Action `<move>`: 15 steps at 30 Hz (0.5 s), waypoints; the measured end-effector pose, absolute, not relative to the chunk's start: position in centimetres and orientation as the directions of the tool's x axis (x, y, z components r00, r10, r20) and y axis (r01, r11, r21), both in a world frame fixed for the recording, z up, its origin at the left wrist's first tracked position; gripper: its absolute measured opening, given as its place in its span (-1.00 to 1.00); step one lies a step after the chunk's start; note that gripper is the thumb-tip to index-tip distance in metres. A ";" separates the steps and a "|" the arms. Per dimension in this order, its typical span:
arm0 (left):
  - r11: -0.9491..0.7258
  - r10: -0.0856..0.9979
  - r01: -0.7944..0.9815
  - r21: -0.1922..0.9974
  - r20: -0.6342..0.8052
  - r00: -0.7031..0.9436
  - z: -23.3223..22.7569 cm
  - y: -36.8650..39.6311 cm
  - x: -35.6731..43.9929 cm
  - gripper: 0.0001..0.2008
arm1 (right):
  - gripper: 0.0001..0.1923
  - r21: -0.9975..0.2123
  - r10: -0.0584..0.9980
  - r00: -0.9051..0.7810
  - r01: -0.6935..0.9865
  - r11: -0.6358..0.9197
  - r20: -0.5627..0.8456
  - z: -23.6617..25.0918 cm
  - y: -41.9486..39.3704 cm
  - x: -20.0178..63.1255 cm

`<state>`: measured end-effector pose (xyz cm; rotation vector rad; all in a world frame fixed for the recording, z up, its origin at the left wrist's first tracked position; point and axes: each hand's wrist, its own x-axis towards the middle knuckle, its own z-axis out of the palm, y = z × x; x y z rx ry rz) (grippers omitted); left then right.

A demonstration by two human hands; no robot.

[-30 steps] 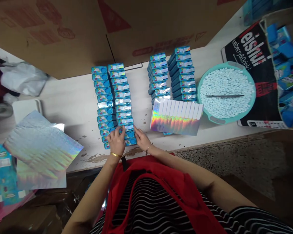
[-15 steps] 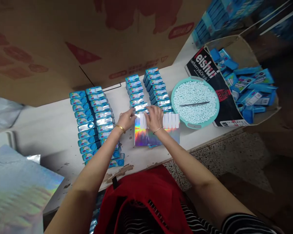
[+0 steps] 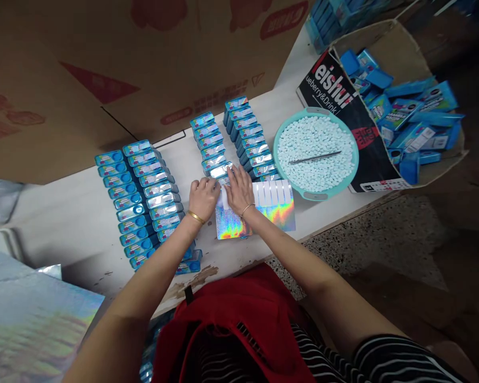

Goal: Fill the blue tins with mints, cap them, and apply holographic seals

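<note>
The long white desk (image 3: 83, 234) carried everything, with brown cardboard cartons (image 3: 143, 69) walling its far edge. A double row of small blue boxes with silver labels (image 3: 143, 197) ran from the far edge toward the near edge on my left, and a second double row of the same blue boxes (image 3: 239, 135) stood in the middle, its long axis running away from me and a little leftward. Toward the right end sat a round teal basin of pale blue tablets (image 3: 316, 154) with a thin metal tool across it, and beyond that an open carton of loose blue packs (image 3: 403, 122). The flat holographic sticker sheet (image 3: 277, 210) lay near the near edge, its long side along that edge, touching the near end of the middle rows. Both my hands met at its far left corner: my left hand (image 3: 203, 196) was curled, fingers pinched at the nearest box of that row, and my right hand (image 3: 239, 190) lay flat, fingers spread, pressing on sheet and box together. The sheet stretched rightward from my grip, nearer my right hand. Nothing stood between hands and sheet.
</note>
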<state>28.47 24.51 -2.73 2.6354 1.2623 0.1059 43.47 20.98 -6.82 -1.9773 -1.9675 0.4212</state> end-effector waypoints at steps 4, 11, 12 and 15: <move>-0.629 0.764 0.746 0.219 0.002 0.645 -3.0 23.8 28.6 -0.66 | -0.43 -0.416 1.000 0.008 0.910 -0.002 0.013 -6.6 20.8 43.4; -0.565 0.796 0.771 0.293 -0.051 0.602 -3.6 22.8 26.6 -0.72 | -0.43 -0.463 1.000 0.019 0.886 -0.022 -0.012 -6.8 21.2 42.9; -0.515 0.826 0.789 0.335 -0.052 0.562 -3.3 23.2 26.5 -0.71 | -0.44 -0.456 0.999 0.032 0.889 -0.047 -0.041 -6.3 21.5 42.9; -0.369 0.883 0.734 0.571 -0.031 0.468 -2.4 24.7 29.4 -0.74 | -0.48 -0.385 0.984 0.039 0.917 -0.104 -0.172 -3.0 22.3 43.0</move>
